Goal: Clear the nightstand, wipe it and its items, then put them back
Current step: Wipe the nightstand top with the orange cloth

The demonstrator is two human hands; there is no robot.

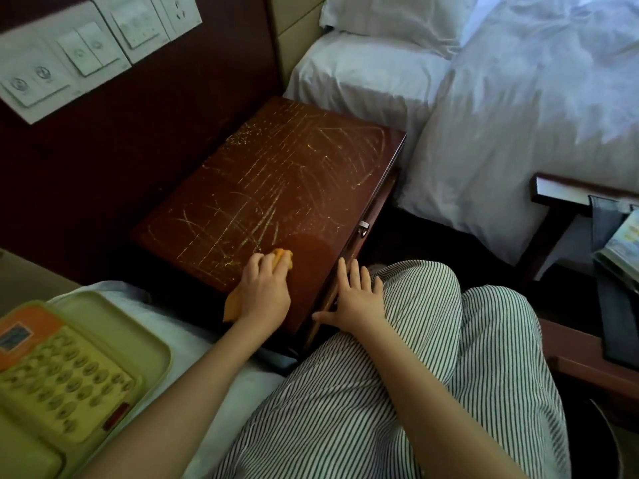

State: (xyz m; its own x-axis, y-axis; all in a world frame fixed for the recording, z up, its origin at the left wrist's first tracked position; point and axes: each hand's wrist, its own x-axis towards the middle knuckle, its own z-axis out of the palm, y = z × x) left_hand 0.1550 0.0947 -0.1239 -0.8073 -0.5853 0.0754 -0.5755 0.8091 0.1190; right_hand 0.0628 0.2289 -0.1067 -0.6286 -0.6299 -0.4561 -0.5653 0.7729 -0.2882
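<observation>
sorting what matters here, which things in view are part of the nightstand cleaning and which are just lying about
Part of the job:
- nightstand, top bare and covered in yellowish marks
- orange cloth, pressed to the top by the left hand
- right hand, resting at the front edge
- telephone, set aside on the near bed

Just lying about:
- wall switch panels
- pillow
- magazines at the right

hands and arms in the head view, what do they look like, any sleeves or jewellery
Both arms are bare up to the frame edge, with no sleeves showing. The left hand and right hand show no rings, watch or gloves. Fingers are uncovered, nails short and unpainted as far as visible.
</observation>
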